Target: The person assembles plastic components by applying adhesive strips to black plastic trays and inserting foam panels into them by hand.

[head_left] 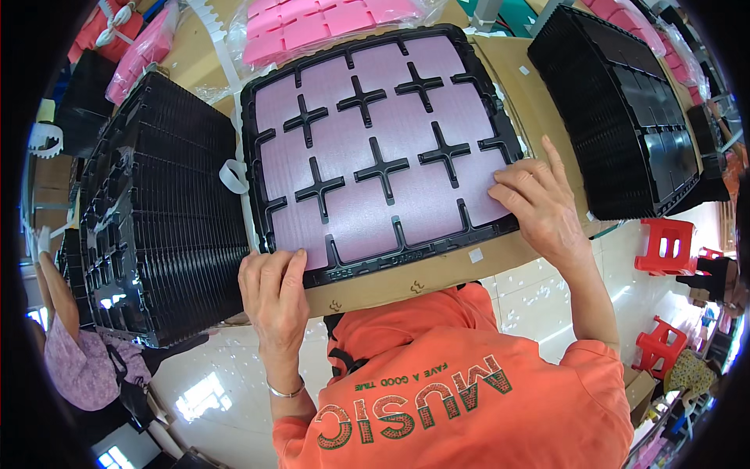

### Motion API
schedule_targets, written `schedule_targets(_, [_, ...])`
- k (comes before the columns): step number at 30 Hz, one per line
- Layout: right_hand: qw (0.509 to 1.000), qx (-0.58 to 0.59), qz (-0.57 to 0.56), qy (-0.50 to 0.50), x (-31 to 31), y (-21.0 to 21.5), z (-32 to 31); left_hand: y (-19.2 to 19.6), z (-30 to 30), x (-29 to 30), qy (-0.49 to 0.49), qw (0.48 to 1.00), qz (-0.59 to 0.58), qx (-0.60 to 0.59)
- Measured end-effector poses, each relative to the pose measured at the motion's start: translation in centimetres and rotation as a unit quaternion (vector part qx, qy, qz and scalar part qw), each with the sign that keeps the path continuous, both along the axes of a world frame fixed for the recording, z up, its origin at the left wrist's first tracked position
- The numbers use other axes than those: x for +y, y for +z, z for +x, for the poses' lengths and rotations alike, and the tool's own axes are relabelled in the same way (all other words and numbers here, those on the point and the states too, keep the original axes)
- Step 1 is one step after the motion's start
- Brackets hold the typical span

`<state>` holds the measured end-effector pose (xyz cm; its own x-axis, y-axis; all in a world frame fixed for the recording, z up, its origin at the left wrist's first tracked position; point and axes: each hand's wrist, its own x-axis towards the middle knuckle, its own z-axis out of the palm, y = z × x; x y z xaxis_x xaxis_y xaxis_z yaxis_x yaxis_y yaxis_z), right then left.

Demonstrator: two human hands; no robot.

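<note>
Risk sits mainly with the pink foam sheets (367, 148), which lie loose in the pockets of the black tray (262, 94) and are held by nothing but the cross-shaped dividers. If either hand pushes or tilts the tray, a sheet could ride up over a divider or slide out of its pocket. The tray's near edge lies close to the front lip of the cardboard top (437, 270), so a pull toward the person could bring it over that lip. A second hazard is the crowding: a stack of black trays (156, 227) stands just beside the tray on the left, and another stack (625, 109) sits near it on the right, so a sideways shove could knock a stack askew.

Left hand (273, 293) lies flat on the tray's near-left corner, fingers together and pointing away, pressing down rather than gripping; nothing is closed in it. Right hand (539, 203) rests on the near-right corner with its 4 fingers spread over the rim and onto the foam, also open and holding nothing, though the thumb is hidden and it may hook under the edge. The tray therefore lies between the 2 hands and ahead of them, touched at both near corners. More pink foam (320, 23) in a clear bag lies beyond the tray's far edge.
</note>
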<state>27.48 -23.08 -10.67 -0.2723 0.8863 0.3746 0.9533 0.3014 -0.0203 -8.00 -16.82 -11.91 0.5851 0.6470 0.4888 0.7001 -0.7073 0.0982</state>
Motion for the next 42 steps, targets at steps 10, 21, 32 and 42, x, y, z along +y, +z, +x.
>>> schedule_targets(10, [0.995, -0.032, -0.045, -0.082, -2.1, 2.2, 0.2, 2.7, -0.5, -1.1, 0.005, 0.997, -0.059, 0.043])
schedule_targets(21, [0.997, -0.011, -0.068, -0.031, -2.6, 0.3, -0.6, -0.1, -0.7, -0.6, 0.038, 0.997, -0.041, 0.060])
schedule_targets(32, [0.987, -0.112, -0.065, -0.100, -1.9, -1.2, -2.2, -1.7, -1.0, -0.7, 0.090, 0.992, -0.057, 0.068])
schedule_targets(42, [0.995, -0.037, -0.009, -0.087, 2.9, 2.0, 0.8, 2.5, 0.6, 3.6, 0.099, 0.993, -0.063, -0.021])
